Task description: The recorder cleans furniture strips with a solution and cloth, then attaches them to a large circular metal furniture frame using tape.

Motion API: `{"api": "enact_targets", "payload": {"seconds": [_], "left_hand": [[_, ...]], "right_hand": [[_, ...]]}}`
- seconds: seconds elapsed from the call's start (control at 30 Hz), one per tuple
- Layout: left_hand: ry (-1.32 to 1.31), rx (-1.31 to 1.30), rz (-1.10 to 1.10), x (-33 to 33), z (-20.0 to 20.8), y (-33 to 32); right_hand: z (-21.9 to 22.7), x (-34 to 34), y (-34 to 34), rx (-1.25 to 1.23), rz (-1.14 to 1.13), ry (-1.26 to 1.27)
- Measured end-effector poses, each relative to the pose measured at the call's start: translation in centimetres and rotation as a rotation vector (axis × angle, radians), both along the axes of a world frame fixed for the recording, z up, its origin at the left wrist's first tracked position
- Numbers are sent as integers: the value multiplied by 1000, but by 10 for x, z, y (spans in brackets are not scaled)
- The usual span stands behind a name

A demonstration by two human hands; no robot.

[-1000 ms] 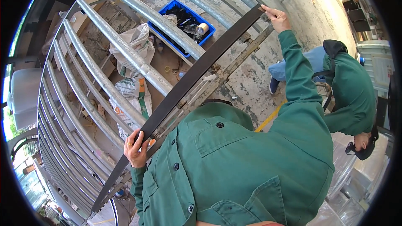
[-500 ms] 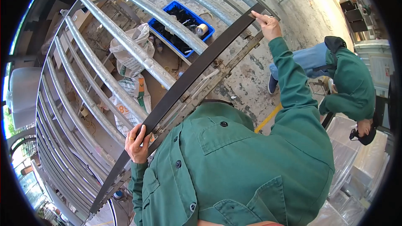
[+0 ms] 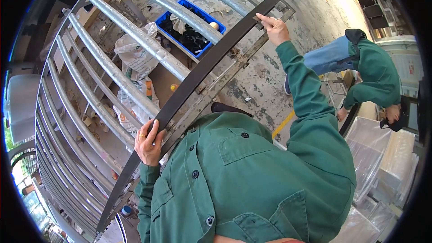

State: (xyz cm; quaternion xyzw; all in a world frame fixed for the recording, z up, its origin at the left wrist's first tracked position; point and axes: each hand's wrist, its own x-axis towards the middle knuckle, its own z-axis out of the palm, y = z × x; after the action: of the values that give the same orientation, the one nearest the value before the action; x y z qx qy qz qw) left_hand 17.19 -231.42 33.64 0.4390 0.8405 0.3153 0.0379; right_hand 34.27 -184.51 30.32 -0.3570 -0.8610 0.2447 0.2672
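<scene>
A long, flat dark brown strip lies along the near edge of a frame of round grey metal bars, running from lower left to upper right. My left hand is closed on the strip's near edge toward the lower left, its fingertips on top. Near the upper right end, my right hand pinches the strip's edge, with the index finger reaching over it and the other fingers curled. Below the strip runs a worn, paint-spotted rail.
Under the metal bars stand a blue crate of black pieces and white printed sacks. A co-worker in a green jacket bends over at the right, beside plastic-wrapped boxes. A yellow line marks the stained floor.
My right hand has shifted a little left along the strip's edge, away from its end. My left hand keeps its place. The co-worker has moved an arm lower, and the view has shifted slightly.
</scene>
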Motion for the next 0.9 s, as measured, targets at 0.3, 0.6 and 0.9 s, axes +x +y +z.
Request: {"api": "enact_targets", "payload": {"seconds": [0.3,0.6,0.9], "left_hand": [[31,-23,4,2,2,-1],[57,-8,-4,2,0,-2],[65,-3,-8,2,1,1]], "right_hand": [[-1,-1,51,-44,-210,-44],[-12,9,140,-112,-305,-47],[-7,10,134,-118,-227,-7]]}}
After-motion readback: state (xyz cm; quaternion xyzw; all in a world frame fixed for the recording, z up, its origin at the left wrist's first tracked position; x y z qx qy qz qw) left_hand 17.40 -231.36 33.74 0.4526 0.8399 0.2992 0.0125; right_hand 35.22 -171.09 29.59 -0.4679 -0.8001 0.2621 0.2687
